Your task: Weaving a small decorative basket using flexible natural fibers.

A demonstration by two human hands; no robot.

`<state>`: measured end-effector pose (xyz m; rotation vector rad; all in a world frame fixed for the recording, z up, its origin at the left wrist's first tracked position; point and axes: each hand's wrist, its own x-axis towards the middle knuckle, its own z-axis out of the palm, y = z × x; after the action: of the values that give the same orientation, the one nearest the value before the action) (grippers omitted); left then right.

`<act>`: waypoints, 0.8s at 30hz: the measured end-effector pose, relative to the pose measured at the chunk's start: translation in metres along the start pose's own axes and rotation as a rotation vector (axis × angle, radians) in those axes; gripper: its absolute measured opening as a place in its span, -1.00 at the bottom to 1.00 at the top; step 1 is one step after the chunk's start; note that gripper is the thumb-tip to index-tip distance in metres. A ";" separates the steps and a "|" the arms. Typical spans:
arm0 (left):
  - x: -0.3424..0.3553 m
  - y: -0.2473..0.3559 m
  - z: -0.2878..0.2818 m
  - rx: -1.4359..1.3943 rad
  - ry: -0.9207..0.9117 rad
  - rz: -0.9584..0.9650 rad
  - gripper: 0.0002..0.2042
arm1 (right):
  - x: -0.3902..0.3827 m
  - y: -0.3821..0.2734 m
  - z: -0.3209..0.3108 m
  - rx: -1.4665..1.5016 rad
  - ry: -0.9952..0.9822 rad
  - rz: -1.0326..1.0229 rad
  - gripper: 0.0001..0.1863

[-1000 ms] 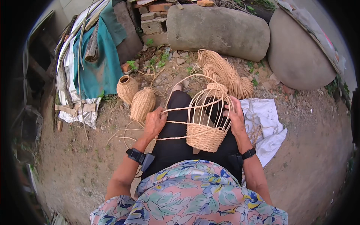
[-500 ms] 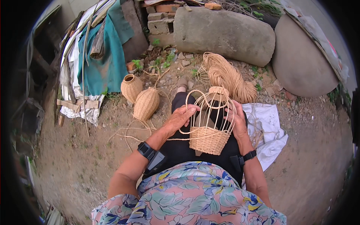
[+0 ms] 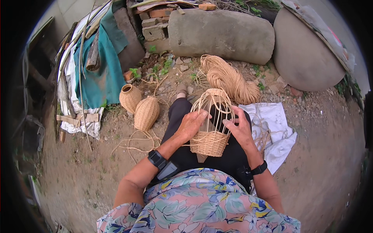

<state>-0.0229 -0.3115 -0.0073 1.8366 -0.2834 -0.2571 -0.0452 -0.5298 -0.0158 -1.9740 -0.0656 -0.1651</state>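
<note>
A half-woven basket (image 3: 209,146) rests in my lap. Its lower band is closely woven, bare upright ribs show above, and a narrow collar sits at the top. At its left side my left hand (image 3: 193,125) is closed, thumb against the fingers, on the tan cord by the ribs. My right hand (image 3: 241,127) is at the right side, fingers curled around the ribs and thumb in front of them. Parts of the ribs are hidden by both hands. To the left on the ground lie two finished-looking woven vessels, one with a round mouth (image 3: 130,98), the other bulging (image 3: 147,113).
A thick hank of tan cord (image 3: 227,79) lies beyond my knees. Loose strands (image 3: 136,141) trail on the dirt at left. A white sack (image 3: 272,120) is spread at right. Farther back are a concrete cylinder (image 3: 221,35), a rounded grey slab (image 3: 307,54) and a teal cloth (image 3: 97,73).
The view has shifted slightly. The large cord loop at the basket's left has drawn in close to the ribs. My right thumb has swung toward the front of the ribs.
</note>
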 end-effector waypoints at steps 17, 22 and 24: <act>-0.002 0.030 -0.047 -0.485 -0.085 -0.119 -0.80 | 0.006 0.003 0.016 0.020 0.127 0.131 -0.26; 0.016 0.013 -0.015 0.281 0.022 0.210 -0.90 | 0.006 0.009 0.017 0.037 0.153 0.099 -0.27; 0.014 0.017 -0.004 0.503 0.103 0.288 -0.90 | 0.006 0.011 0.015 0.153 0.156 0.114 -0.27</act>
<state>-0.0091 -0.3167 0.0100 2.2610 -0.5744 0.1231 -0.0369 -0.5204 -0.0313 -1.8011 0.1318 -0.2316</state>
